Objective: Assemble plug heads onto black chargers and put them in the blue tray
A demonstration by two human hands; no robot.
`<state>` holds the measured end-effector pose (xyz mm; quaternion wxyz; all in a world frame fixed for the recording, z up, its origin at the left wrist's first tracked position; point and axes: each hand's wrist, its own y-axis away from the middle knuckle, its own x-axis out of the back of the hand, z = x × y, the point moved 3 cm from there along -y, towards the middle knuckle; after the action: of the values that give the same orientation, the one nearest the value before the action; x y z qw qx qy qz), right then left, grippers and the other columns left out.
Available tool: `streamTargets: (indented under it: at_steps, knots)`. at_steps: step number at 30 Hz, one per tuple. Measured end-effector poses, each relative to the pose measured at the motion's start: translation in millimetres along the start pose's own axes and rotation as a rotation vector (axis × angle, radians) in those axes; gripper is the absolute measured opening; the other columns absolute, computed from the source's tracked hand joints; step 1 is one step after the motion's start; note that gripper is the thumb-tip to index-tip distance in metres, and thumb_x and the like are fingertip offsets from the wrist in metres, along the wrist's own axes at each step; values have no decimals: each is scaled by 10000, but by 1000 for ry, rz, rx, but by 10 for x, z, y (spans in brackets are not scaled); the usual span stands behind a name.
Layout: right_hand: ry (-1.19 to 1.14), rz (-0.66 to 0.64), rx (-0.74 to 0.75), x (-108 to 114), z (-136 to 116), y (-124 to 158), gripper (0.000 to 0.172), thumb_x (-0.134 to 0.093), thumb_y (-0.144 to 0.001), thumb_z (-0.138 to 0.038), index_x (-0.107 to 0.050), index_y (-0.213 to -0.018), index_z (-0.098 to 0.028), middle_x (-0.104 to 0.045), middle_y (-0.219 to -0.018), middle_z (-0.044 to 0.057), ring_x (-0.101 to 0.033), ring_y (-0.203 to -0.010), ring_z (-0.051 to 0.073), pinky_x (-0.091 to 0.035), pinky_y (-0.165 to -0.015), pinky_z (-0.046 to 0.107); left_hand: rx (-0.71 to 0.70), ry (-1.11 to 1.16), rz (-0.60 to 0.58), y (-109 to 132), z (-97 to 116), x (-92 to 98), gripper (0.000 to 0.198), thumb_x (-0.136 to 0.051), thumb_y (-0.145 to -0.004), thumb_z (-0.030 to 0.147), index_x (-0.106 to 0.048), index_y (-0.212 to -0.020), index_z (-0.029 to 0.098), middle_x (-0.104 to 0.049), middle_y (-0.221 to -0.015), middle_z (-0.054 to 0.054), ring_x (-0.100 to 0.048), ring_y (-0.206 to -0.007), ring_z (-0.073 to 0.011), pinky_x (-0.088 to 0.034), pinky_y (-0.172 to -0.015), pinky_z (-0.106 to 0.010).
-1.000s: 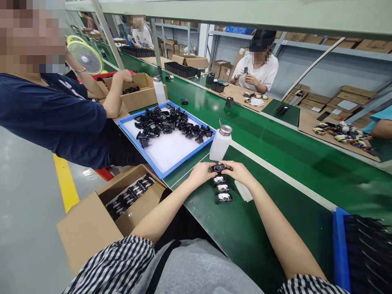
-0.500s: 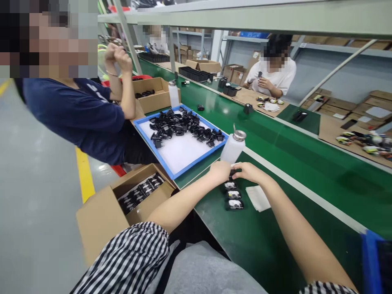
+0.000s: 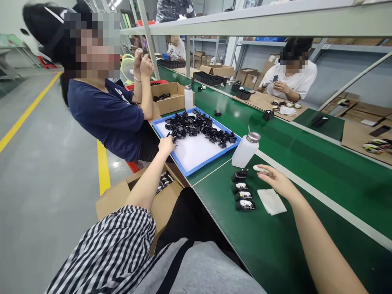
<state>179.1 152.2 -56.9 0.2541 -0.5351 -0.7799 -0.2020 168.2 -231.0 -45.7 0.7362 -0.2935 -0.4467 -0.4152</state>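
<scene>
Black plug adapters [image 3: 196, 125] in blue tray [image 3: 211, 160]; hands apart, L [image 3: 167, 145] touching pile, R [image 3: 273, 179] pinching white item [image 3: 259, 168].

Nothing legible. White labels [image 3: 244, 194] on black units [image 3: 245, 206] are too small to be read; white lettering [image 3: 123, 95] on a navy T-shirt [image 3: 104, 118] is unreadable.

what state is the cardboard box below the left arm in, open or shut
The cardboard box is open: flaps apart, black items inside.
</scene>
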Motion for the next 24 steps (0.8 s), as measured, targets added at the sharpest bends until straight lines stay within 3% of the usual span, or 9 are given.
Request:
streamTargets:
  at_steps: [4, 7, 9, 11, 13, 14, 16, 21, 24]
  knots:
    - [-43, 96, 64, -57, -106, 80, 311, -475, -676, -349, -501, -952, -208, -539, -992, 66, -522, -839, 210, -395, -771, 388, -99, 390, -119, 118, 245, 2, 189, -505, -684, 153, -490, -871, 131, -574, -828, -41, -464, -925, -204, -353, -753, -285]
    - [-99, 149, 111, -91, -273, 122, 325, -476, -683, -323, -485, -989, -212, -544, -945, 50, -529, -783, 179, -401, -753, 363, -222, 576, -346, 402, 655, -91, 273, -498, -704, 158, -441, -971, 153, -575, -864, -12, -520, -802, -117, -406, -674, -221]
    - [-145, 90, 144, -132, -410, 139, 407, -495, -669, -303, -439, -1062, -215, -552, -844, 33, -527, -708, 154, -423, -697, 331, -314, 649, -569, 657, 963, -206, 315, -516, -695, 161, -436, -1000, 177, -588, -848, -5, -543, -689, -78, -426, -589, -191]
    - [-173, -20, 178, -184, -526, 155, 508, -543, -626, -291, -404, -1110, -222, -535, -761, 11, -511, -623, 132, -439, -615, 296, -384, 785, -865, 931, 1250, -346, 362, -527, -684, 141, -424, -1028, 180, -597, -829, -17, -542, -584, -57, -425, -521, -178]
    - [-162, -81, 200, -220, -578, 174, 484, -581, -581, -297, -473, -1048, -228, -516, -759, 6, -498, -582, 120, -440, -564, 276, -399, 919, -1113, 1156, 1460, -474, 382, -514, -688, 122, -400, -1050, 159, -597, -809, -35, -518, -491, -38, -416, -478, -170]
    - [-149, -78, 202, -227, -573, 183, 416, -587, -571, -308, -528, -974, -223, -513, -773, 10, -500, -586, 121, -441, -559, 273, -390, 952, -1179, 1232, 1524, -533, 374, -504, -697, 132, -392, -1054, 146, -595, -799, -42, -508, -462, -33, -412, -466, -168]
    - [-101, -32, 187, -222, -503, 199, 273, -579, -576, -343, -593, -807, -197, -519, -758, 15, -506, -594, 129, -439, -556, 271, -357, 908, -1126, 1297, 1556, -638, 344, -482, -718, 196, -390, -1043, 131, -590, -801, -51, -505, -438, -39, -407, -442, -172]
    - [317, 103, 188, -194, -246, 250, 181, -546, -643, -355, -590, -718, -197, -513, -618, 4, -477, -526, 124, -400, -509, 248, -439, 488, -638, 1331, 1342, -784, 247, -502, -673, 209, -502, -911, 145, -579, -887, -30, -544, -539, -80, -438, -565, -215]
    - [630, 30, 227, -241, -195, 260, 161, -499, -705, -329, -581, -770, -206, -522, -642, 16, -491, -536, 126, -377, -497, 231, -537, 405, -598, 1461, 1277, -860, 309, -539, -614, 168, -530, -923, 153, -587, -891, -14, -552, -603, -98, -436, -647, -219]
